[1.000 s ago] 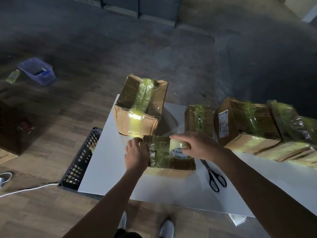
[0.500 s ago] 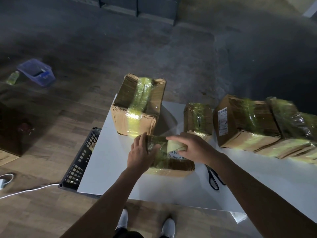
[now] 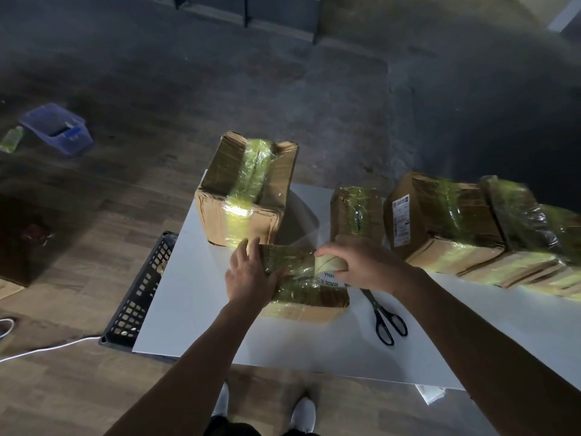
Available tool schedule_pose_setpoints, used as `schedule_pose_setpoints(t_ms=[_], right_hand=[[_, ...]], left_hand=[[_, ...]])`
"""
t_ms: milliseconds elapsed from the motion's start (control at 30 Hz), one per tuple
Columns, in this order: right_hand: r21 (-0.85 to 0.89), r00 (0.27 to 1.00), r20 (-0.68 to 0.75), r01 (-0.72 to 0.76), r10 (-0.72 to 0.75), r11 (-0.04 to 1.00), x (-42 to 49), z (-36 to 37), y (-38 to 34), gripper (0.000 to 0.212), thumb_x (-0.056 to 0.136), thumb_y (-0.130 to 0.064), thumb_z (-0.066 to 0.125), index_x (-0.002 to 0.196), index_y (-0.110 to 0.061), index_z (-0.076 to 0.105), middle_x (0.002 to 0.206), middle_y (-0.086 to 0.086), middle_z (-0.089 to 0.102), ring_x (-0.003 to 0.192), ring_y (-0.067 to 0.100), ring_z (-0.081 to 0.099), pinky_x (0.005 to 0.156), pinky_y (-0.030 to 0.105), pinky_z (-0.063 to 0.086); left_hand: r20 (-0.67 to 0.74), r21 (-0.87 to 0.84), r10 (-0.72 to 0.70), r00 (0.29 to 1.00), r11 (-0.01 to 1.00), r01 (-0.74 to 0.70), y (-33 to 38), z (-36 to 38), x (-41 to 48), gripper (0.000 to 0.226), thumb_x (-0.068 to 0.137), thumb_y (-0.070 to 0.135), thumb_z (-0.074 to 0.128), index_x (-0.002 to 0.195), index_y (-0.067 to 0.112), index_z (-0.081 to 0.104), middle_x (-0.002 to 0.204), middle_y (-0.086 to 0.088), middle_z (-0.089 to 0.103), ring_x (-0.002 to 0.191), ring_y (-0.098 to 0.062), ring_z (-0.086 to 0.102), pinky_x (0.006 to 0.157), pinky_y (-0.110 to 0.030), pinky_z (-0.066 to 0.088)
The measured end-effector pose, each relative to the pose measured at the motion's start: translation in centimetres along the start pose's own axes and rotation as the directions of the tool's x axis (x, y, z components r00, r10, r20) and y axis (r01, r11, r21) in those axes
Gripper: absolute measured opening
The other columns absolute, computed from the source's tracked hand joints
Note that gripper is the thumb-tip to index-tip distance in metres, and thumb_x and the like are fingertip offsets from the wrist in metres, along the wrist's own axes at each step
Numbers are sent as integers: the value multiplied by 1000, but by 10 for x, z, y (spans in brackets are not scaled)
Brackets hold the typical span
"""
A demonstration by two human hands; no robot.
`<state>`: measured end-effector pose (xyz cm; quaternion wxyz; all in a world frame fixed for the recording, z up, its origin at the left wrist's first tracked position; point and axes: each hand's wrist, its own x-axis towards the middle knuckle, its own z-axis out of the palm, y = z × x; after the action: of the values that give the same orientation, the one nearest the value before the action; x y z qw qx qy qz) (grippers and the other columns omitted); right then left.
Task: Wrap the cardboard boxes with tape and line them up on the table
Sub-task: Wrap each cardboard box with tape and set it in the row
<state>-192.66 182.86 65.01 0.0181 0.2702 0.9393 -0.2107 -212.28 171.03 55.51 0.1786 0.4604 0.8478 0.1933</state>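
small box [image 3: 303,289] mid tabletop [image 3: 195,309], scissors [image 3: 388,322] at its 4 o'clock. left hand [image 3: 248,278] presses its 9 o'clock end, fingers straight; right hand [image 3: 358,265] fingers clamped round tape roll [image 3: 328,265] on top of box

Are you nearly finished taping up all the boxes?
Getting there. Done: the big box, the small box and the row of boxes on the right already wear tape. In hand: the left hand rests on the flat box while the right hand grips the tape roll over it. Left: probably cutting with the scissors and lining this box up.
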Motion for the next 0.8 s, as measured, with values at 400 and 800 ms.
schedule_pose_setpoints(t_ms=[400, 800], right_hand=[[295, 997, -77, 4, 20, 956, -18, 19, 14, 63, 83, -7, 69, 139, -31, 50, 118, -7, 57, 106, 5, 54, 78, 16, 51], [81, 991, -14, -134, 135, 988, -44, 9, 44, 40, 82, -15, 70, 118, -31, 64, 108, -5, 64, 89, 10, 58, 77, 27, 50]], left_hand=[[320, 346, 612, 723, 635, -691, -1, 15, -27, 86, 94, 64, 27, 154, 4, 7, 161, -12, 6, 149, -26, -1, 122, -45, 3], [384, 368, 574, 723, 623, -690, 9, 10, -26, 90, 94, 64, 28, 152, 5, -8, 161, -15, -8, 149, -29, -9, 121, -47, -4]])
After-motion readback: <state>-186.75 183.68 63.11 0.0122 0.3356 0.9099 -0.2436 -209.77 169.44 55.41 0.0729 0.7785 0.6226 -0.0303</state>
